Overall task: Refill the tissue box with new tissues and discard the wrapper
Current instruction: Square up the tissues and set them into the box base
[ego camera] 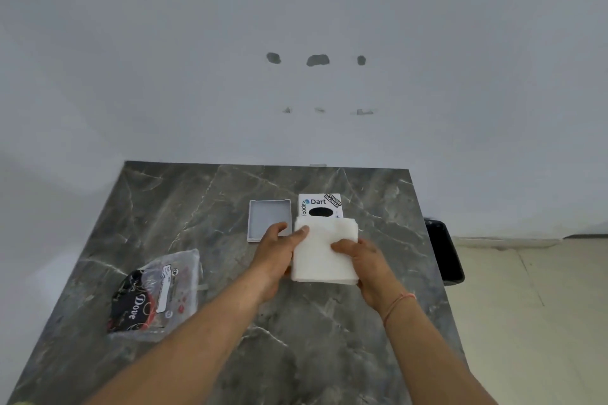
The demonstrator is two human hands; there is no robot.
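A thick white stack of tissues (317, 260) is held just above the dark marble table (184, 214). My left hand (274, 250) grips its left edge with the thumb on top, and my right hand (358, 260) grips its right edge. Behind the stack lies the tissue box lid (320, 205), white with a black oval slot and stickers, partly hidden by the tissues. To its left sits the shallow grey box base (268, 215), open side up with nothing in it. The plastic wrapper (154, 294), clear with a black and red print, lies at the table's left.
A black bin (444, 250) stands on the floor just past the table's right edge. A pale wall rises behind the table, and beige floor tiles (533, 306) show at the right.
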